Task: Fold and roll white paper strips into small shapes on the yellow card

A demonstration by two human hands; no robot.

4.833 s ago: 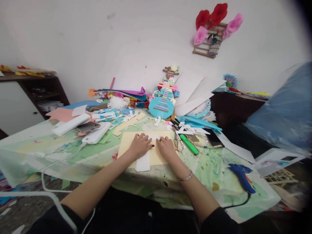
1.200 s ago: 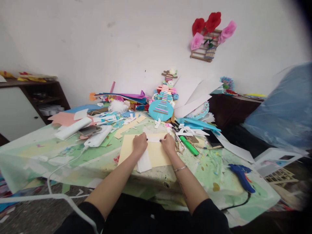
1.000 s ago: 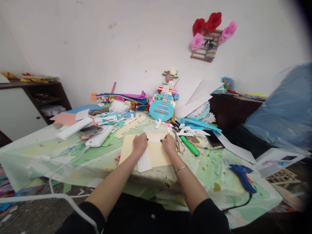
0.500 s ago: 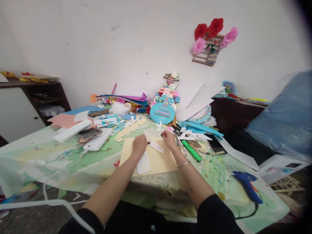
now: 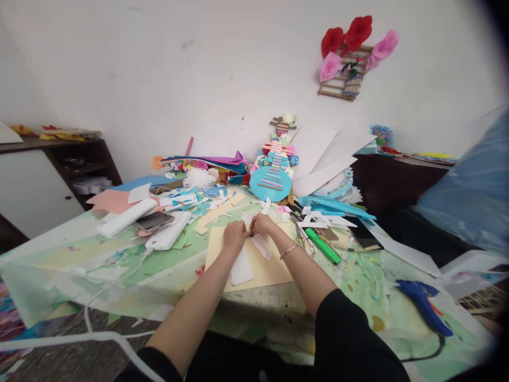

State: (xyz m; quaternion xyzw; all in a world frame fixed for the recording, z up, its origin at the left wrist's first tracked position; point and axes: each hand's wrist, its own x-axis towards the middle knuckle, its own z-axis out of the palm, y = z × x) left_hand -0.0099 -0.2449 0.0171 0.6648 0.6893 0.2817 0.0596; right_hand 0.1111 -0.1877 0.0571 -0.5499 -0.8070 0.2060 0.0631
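My left hand (image 5: 234, 236) and my right hand (image 5: 263, 225) meet over a cream sheet (image 5: 278, 273) on the table. Both have their fingers pinched together at the upper end of a thin white paper strip (image 5: 261, 247). The strip slants down to the right from the fingertips, and its gripped end is hidden. Below my left hand lies a flat piece of white paper (image 5: 241, 268), partly covered by that hand and wrist.
A green marker (image 5: 323, 245) lies right of the cream sheet, near a dark phone (image 5: 363, 233). At the right front rests a blue glue gun (image 5: 424, 306) with its cord. A white power strip (image 5: 168, 230) is at left. Behind stands a blue paper instrument (image 5: 271, 183).
My right hand has moved left to meet my left hand at the strip's upper end. The whole view has shifted slightly, with nearby table items appearing farther right.
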